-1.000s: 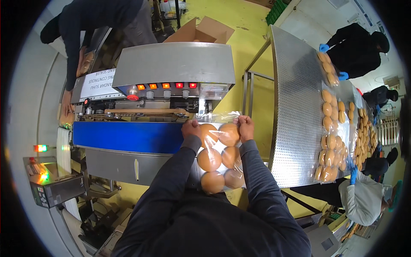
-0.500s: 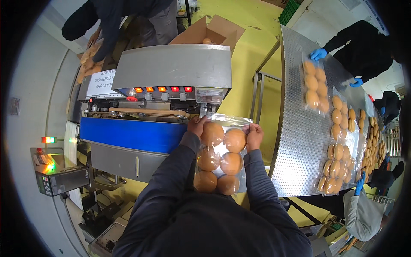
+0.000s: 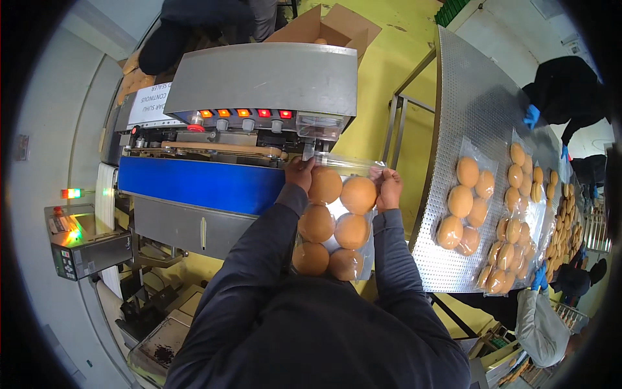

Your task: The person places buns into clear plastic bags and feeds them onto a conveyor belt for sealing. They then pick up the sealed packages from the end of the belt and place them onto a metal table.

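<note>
My left hand (image 3: 299, 174) pinches the top left corner of a clear plastic bag (image 3: 353, 223) holding several round buns in two columns, close by the infeed end of the sealing machine (image 3: 262, 78). My right hand (image 3: 390, 191) grips the top right corner. The bag's flat mouth stretches between my hands, its left end at the machine's rollers and guides. The blue conveyor belt (image 3: 197, 181) lies to the left of the bag, below the row of lit switches.
A perforated steel table (image 3: 434, 272) at the right bears bagged buns (image 3: 463, 201), with co-workers in dark and light clothes and blue gloves (image 3: 531, 115) along its far side. A bending co-worker (image 3: 181, 29) and an open carton (image 3: 343, 26) are behind the machine. A control box (image 3: 87, 246) stands left.
My hands and the bag have shifted up toward the machine's infeed. A bag of buns now lies nearer on the steel table, released by a gloved co-worker. The co-worker behind the machine has moved.
</note>
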`<action>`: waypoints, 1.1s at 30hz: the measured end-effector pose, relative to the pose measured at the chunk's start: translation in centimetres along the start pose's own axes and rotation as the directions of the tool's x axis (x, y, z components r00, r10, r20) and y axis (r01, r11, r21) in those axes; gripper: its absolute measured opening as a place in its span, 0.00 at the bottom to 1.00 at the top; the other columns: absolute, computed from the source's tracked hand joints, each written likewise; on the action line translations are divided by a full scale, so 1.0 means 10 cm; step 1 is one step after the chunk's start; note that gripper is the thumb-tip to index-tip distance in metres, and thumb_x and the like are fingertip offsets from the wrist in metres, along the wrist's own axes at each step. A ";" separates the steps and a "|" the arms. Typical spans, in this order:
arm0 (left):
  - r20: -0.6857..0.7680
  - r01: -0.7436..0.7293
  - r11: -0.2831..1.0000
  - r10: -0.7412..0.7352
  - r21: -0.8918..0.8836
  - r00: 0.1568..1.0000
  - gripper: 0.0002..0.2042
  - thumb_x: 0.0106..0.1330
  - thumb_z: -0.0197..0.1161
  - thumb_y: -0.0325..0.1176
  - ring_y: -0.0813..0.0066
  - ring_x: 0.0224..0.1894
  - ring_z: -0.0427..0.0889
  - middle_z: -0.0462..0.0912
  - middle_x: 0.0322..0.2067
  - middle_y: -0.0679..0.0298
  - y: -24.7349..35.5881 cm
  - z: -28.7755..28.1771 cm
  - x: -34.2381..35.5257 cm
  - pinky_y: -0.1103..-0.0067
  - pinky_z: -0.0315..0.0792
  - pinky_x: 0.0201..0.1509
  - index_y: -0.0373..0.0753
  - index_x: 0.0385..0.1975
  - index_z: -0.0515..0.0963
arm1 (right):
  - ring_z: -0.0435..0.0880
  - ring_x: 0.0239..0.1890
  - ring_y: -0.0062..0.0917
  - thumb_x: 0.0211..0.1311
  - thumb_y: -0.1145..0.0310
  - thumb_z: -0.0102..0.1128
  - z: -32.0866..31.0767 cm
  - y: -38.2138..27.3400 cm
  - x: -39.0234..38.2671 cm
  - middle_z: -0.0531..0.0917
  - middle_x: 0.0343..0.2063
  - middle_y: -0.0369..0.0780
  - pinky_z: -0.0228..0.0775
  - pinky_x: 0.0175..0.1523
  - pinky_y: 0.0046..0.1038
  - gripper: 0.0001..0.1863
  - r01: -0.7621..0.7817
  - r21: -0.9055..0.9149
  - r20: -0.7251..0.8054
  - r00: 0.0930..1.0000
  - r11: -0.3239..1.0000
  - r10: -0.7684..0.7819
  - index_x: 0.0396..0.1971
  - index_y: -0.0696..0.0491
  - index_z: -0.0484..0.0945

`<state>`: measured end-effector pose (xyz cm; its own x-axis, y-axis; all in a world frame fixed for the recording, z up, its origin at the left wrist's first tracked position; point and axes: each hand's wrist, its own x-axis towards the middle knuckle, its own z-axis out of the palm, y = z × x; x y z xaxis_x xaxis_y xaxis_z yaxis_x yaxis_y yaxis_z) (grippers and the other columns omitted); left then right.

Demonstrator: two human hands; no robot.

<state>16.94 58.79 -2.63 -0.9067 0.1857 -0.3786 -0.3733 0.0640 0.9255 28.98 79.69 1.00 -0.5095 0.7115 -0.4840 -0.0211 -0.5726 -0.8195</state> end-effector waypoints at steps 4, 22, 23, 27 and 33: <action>-0.273 -0.033 0.995 0.058 0.096 0.960 0.09 0.61 0.63 0.33 0.71 0.30 0.77 0.80 0.26 0.60 -0.05 0.09 -0.23 0.76 0.71 0.37 0.33 0.29 0.76 | 0.82 0.26 0.30 0.68 0.73 0.44 -0.08 0.03 0.03 0.82 0.26 0.47 0.77 0.34 0.29 0.07 0.055 -0.092 0.035 0.998 0.994 -0.052 0.32 0.59 0.69; -0.439 -0.045 0.967 0.155 0.250 0.885 0.10 0.62 0.60 0.33 0.68 0.28 0.80 0.81 0.24 0.56 0.26 -0.50 -0.18 0.73 0.72 0.33 0.31 0.27 0.76 | 0.76 0.21 0.20 0.65 0.74 0.49 0.66 0.30 -0.41 0.77 0.22 0.37 0.69 0.28 0.21 0.03 0.142 -0.210 -0.044 0.987 0.967 -0.155 0.33 0.56 0.71; -0.441 -0.030 0.957 0.160 0.287 0.883 0.10 0.62 0.60 0.33 0.69 0.28 0.80 0.81 0.24 0.57 0.33 -0.57 -0.19 0.74 0.72 0.33 0.31 0.26 0.76 | 0.76 0.21 0.20 0.65 0.74 0.49 0.68 0.38 -0.40 0.77 0.22 0.37 0.69 0.27 0.21 0.03 0.149 -0.230 -0.040 0.986 0.962 -0.163 0.33 0.56 0.71; -0.466 -0.075 0.986 0.137 0.149 0.874 0.09 0.62 0.61 0.32 0.75 0.25 0.75 0.80 0.23 0.60 0.22 -0.79 -0.03 0.76 0.70 0.30 0.31 0.25 0.75 | 0.77 0.22 0.21 0.64 0.72 0.50 0.65 0.79 -0.18 0.79 0.22 0.40 0.70 0.29 0.23 0.05 0.284 -0.368 -0.025 0.949 0.885 -0.314 0.32 0.58 0.71; -0.516 -0.067 0.993 0.108 0.098 0.850 0.09 0.62 0.62 0.31 0.80 0.23 0.73 0.78 0.21 0.63 0.05 -1.23 0.15 0.79 0.68 0.29 0.32 0.25 0.75 | 0.73 0.19 0.18 0.63 0.71 0.53 1.07 0.79 -0.52 0.77 0.20 0.38 0.66 0.26 0.22 0.06 0.276 -0.447 0.005 0.952 0.851 -0.306 0.30 0.59 0.72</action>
<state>12.93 47.05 -2.87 -0.9122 -0.3410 -0.2272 -0.2904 0.1469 0.9455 22.24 67.17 0.32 -0.4826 0.8508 -0.2080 0.2259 -0.1086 -0.9681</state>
